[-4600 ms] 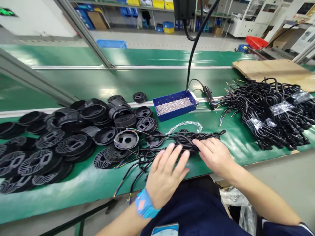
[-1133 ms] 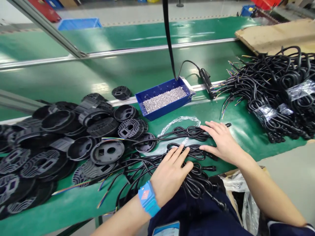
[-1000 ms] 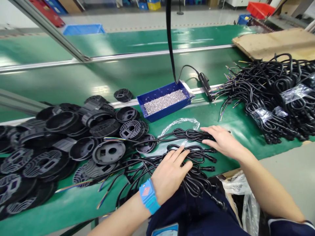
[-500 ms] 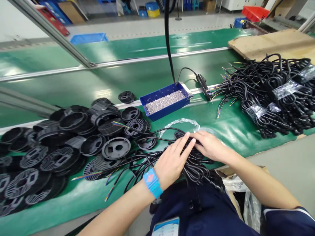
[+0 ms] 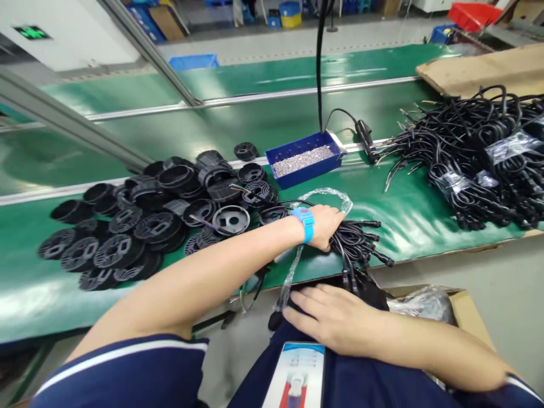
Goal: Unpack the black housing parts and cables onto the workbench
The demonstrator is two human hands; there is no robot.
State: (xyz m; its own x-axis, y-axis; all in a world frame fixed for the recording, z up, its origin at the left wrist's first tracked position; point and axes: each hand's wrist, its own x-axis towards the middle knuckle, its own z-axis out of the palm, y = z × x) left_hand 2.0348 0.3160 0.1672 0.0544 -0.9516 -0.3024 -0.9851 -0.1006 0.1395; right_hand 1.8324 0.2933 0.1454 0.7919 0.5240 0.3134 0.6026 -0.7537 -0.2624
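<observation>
My left hand (image 5: 325,226), with a blue wristband (image 5: 304,224), reaches over the bench and is closed around a bundle of black cables (image 5: 357,243). Its fingertips are mostly hidden from above. The bundle's connector ends spread to the right, some over the bench edge. Lower down, by my lap, lies my right hand (image 5: 329,317), palm down with its fingers stretched out over dark material that I cannot clearly make out. A strip of clear plastic wrap (image 5: 291,272) hangs over the bench edge and loops behind my left hand.
Black round housings (image 5: 157,226) are heaped on the left of the green bench. A blue bin (image 5: 304,161) of small metal parts stands behind my hands, near a black handheld tool (image 5: 366,141). More black cables (image 5: 471,147) pile up at the right. An open carton (image 5: 467,317) sits below.
My hands have come apart. The left now grips the cable bundle further right, while the right has dropped toward my lap. Some cables and the plastic wrap now hang over the bench edge.
</observation>
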